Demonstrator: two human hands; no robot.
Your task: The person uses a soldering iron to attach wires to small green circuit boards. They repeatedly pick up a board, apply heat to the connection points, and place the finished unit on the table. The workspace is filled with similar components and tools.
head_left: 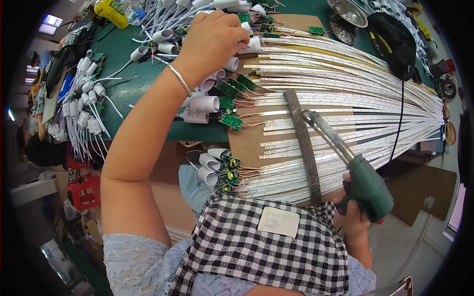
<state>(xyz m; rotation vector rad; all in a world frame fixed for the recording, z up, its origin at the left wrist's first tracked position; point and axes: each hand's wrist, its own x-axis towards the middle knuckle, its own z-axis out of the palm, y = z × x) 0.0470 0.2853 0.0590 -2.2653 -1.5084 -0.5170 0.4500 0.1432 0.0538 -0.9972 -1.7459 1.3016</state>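
My left hand (213, 43) reaches over the far side of the bench, its fingers pinched together beside a white plastic sleeve (251, 46). What sits between the fingertips is hidden. Low on the right, my right hand (353, 217) grips the handle of a green soldering gun (371, 190). The gun's metal barrel slants up and left, its tip over the long white LED strips (326, 101). Small green circuit boards (231, 121) join the strips' near left ends by red wires. White sleeves (204, 103) lie beside these boards.
Across the strips lies a dark flat bar (302, 148). Bunches of white sleeves with cables (86, 101) hang at the left of the green bench (148, 121). A yellow bottle (111, 12) stands far left; a metal bowl (349, 12) and black cap-like object (392, 42) lie far right.
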